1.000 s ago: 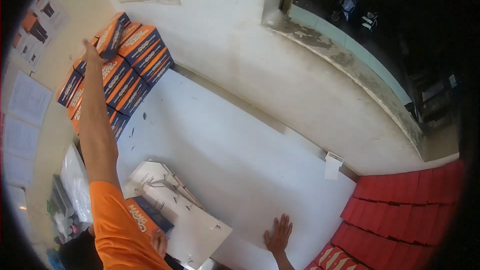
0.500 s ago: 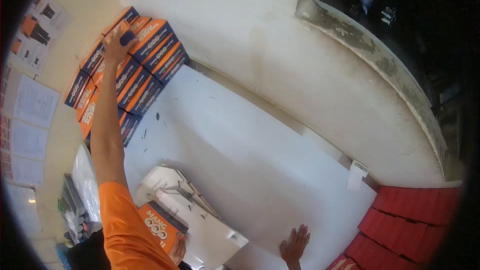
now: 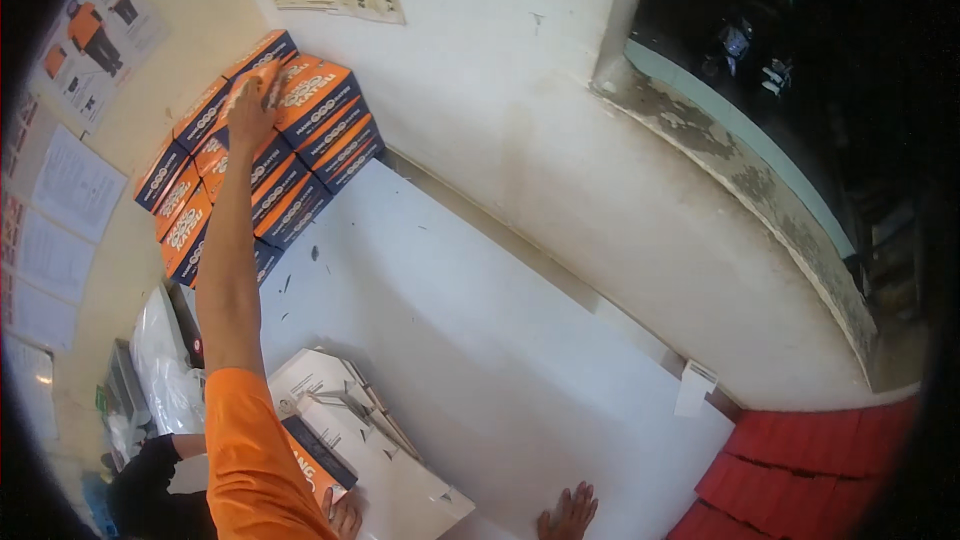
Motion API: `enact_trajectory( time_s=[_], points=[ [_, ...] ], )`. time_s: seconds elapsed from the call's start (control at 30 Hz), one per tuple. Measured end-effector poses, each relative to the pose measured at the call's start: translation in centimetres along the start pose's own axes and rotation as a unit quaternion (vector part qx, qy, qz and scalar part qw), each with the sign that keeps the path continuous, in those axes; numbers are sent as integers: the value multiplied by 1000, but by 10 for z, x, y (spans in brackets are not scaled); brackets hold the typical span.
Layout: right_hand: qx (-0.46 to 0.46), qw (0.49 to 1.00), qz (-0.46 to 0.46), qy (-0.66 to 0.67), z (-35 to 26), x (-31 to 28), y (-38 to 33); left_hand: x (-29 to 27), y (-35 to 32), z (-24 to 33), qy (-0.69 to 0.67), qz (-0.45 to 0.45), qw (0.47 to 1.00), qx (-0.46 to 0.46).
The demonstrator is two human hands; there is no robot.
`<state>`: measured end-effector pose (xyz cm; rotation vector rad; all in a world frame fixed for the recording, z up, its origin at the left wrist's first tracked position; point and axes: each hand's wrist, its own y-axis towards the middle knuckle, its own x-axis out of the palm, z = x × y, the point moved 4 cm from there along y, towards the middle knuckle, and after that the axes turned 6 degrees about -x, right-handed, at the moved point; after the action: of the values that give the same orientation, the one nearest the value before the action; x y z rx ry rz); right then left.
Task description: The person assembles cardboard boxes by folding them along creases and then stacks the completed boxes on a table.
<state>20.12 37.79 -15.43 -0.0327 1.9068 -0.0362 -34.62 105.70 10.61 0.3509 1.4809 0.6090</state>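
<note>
The box [image 3: 262, 70] has settled, left hand [image 3: 251, 116] atop, grip unclear, right hand [image 3: 570, 515] flat on open table [image 3: 480, 330].

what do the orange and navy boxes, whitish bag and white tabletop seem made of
Rectangular orange-and-navy boxes: probably thin cardboard, printed, with crisp folded edges.
Crumpled whitish bag: likely thin plastic, given its shiny wrinkles.
Flat white tabletop: smooth and even; perhaps laminate or painted board, can't tell which.
</note>
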Motion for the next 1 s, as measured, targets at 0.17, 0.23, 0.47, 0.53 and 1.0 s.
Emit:
enact_trajectory(
  time_s=[0.17,0.23,0.47,0.53,1.0],
  points=[
    [10,1000,-10,-6,-5,0,6,0,-7,-14,-105,10,991,85],
    [8,1000,-6,-4,-2,3,8,9,0,-31,-8,31,998,63],
    [3,1000,5,19,-7,-9,10,42,28,-34,50,34,979,-193],
    [0,1000,13,21,-5,-7,7,51,42,-56,-90,-38,963,-253],
    [3,999,-41,-32,5,-5,-10,-63,-158,159,-632,274,666,-286]
  ],
)
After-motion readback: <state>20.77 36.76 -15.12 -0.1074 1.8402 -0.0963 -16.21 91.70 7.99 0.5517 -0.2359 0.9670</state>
